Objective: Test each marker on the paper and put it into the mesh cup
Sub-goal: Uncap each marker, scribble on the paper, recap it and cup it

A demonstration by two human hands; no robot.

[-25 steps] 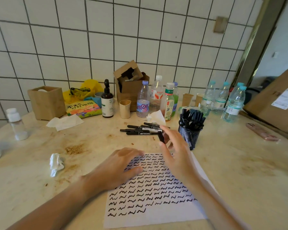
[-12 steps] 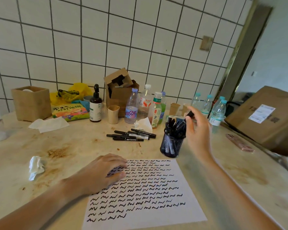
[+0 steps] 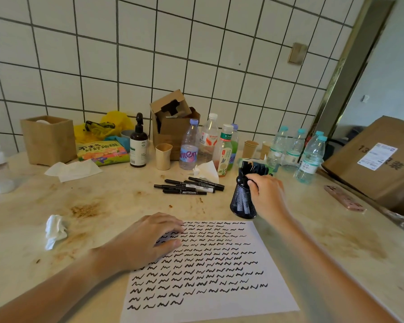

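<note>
Since half a second ago, the right hand has dropped from above the mesh cup to its rim, fingers curled against the cup's right side among the marker caps; whether it still pinches a marker I cannot tell. That cup, just behind the paper, holds a crowded bunch of black markers standing upright. Left of the cup lie the loose markers, their long axes running left to right, so the right hand has the shorter reach to them. Flat on the paper's upper left corner, the left hand presses with fingers spread.
</note>
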